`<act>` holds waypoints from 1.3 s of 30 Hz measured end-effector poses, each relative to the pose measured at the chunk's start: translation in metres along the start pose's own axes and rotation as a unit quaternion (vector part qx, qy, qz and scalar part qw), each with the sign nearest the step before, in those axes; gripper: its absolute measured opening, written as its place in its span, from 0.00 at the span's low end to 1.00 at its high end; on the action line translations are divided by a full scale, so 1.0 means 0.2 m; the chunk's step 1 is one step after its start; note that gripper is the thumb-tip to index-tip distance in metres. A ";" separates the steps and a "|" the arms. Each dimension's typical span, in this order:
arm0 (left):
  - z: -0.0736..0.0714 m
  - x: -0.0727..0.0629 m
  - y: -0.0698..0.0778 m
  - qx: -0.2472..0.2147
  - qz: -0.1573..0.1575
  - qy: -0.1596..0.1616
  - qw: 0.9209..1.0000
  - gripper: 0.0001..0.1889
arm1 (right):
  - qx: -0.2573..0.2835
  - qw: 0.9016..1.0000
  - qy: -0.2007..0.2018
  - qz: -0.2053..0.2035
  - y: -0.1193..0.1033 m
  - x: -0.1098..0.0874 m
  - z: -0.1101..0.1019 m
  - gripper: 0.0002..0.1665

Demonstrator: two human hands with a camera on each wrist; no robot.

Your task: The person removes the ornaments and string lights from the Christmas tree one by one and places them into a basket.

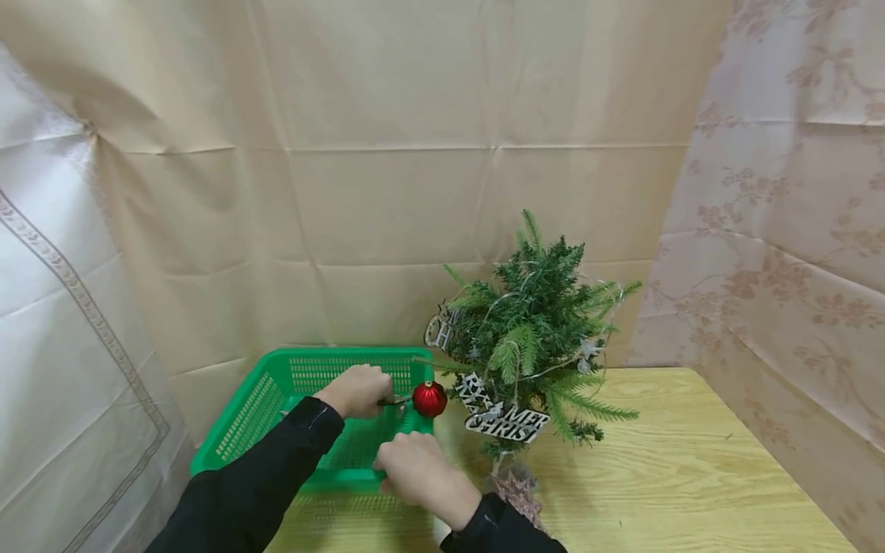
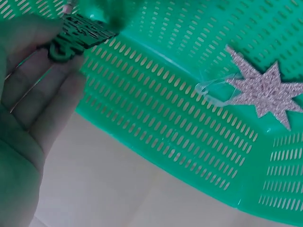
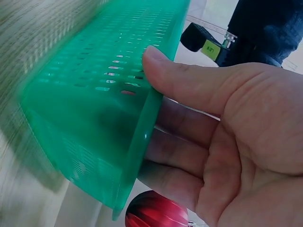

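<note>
My left hand (image 1: pixel 361 390) is over the green plastic basket (image 1: pixel 366 481). Between its thumb and fingers it pinches a dark lettered ornament (image 2: pixel 78 40), as the left wrist view shows. A glittery pink star ornament (image 2: pixel 267 90) with a clear loop lies in the basket. With thumb on one side and fingers on the other, my right hand (image 1: pixel 422 470) grips the basket's rim at its near right corner. A red ball ornament (image 1: pixel 429 399) is beside the left hand, at the basket's right edge; its support is unclear.
A small Christmas tree (image 1: pixel 542 322) stands right of the basket on a wooden table (image 1: pixel 691 453). It carries a black-and-white "Merry Christmas" sign (image 1: pixel 508 422) and a silvery ornament (image 1: pixel 589 353). Pinkish material (image 1: pixel 517 491) surrounds its base. Cloth curtains (image 1: pixel 415 192) hang behind.
</note>
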State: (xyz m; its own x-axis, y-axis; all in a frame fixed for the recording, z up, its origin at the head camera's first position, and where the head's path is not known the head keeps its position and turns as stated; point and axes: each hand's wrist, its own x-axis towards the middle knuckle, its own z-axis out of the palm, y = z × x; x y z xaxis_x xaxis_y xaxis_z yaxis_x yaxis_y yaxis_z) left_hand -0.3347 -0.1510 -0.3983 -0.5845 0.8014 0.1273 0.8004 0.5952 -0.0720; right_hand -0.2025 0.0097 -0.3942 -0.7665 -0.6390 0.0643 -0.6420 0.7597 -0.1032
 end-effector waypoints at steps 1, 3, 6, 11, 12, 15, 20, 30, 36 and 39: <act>0.00 0.00 0.00 -0.015 -0.003 -0.016 1.000 0.21 | -0.001 1.000 -0.001 0.001 0.00 0.00 0.00 0.13; 0.01 0.00 0.00 -0.040 -0.008 -0.042 0.998 0.22 | -0.002 1.000 -0.001 0.000 0.00 0.00 0.00 0.13; 0.03 0.00 0.00 -0.062 -0.013 -0.063 0.996 0.24 | 0.002 1.000 -0.001 0.000 0.00 0.00 0.00 0.12; 0.07 0.00 0.01 -0.064 -0.030 -0.090 0.993 0.26 | 0.000 1.000 0.003 -0.002 0.01 0.00 0.00 0.11; 0.07 0.00 0.02 -0.063 -0.037 -0.101 0.992 0.26 | -0.001 1.000 0.003 -0.004 0.01 0.00 0.00 0.09; 0.09 0.00 0.04 -0.052 -0.060 -0.138 0.987 0.25 | 0.000 1.000 0.000 -0.007 0.01 0.00 0.01 0.05; 0.11 0.00 0.07 -0.027 -0.102 -0.194 0.975 0.28 | 0.006 1.000 -0.005 -0.009 0.01 0.00 0.02 0.03; 0.15 0.01 0.10 0.023 -0.134 -0.259 0.956 0.17 | 0.015 1.000 -0.012 -0.010 0.01 -0.01 0.00 0.12; 0.16 0.03 0.10 0.004 -0.139 -0.276 0.951 0.15 | 0.006 1.000 -0.005 -0.010 0.01 -0.01 -0.01 0.08; 0.15 0.04 0.09 0.001 -0.138 -0.283 0.949 0.14 | -0.003 1.000 -0.001 -0.010 0.01 -0.01 -0.01 0.05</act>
State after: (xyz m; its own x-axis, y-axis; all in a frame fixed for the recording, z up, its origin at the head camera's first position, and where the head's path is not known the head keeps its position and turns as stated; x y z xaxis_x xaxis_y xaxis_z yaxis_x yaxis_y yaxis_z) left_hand -0.3286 -0.1314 -0.4293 -0.7501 0.5180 -0.4110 0.6066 0.7866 -0.1157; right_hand -0.2025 0.0116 -0.3926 -0.7531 -0.6548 0.0636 -0.6577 0.7472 -0.0958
